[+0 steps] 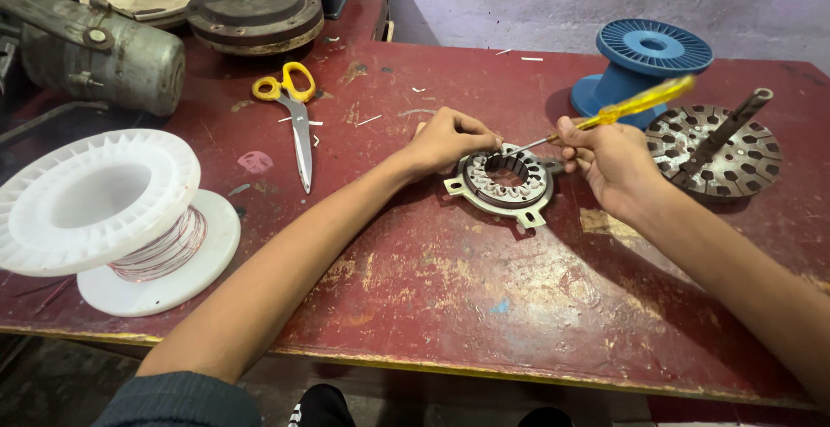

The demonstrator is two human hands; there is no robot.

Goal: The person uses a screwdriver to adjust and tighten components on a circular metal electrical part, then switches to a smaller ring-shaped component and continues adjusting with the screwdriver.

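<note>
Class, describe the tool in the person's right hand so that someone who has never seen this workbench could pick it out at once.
Start at the worn red table and find the blue spool at its far right. Just in front of it, the right hand holds a screwdriver, its tip at the metal stator ring steadied by the left hand. Its clear yellow handle and thin shaft distinguish it from the yellow-handled scissors.

Under your hands lies a dull grey metal stator ring (pixel 504 183) with ribbed slots, on a wooden table (pixel 450 306) whose dark red paint is worn and scratched. Your screwdriver (pixel 618 114) has a glossy, clear yellow plastic handle and a thin bright metal shaft. Nearby, a matt white plastic spool (pixel 112 215) carries shiny copper wire.
</note>
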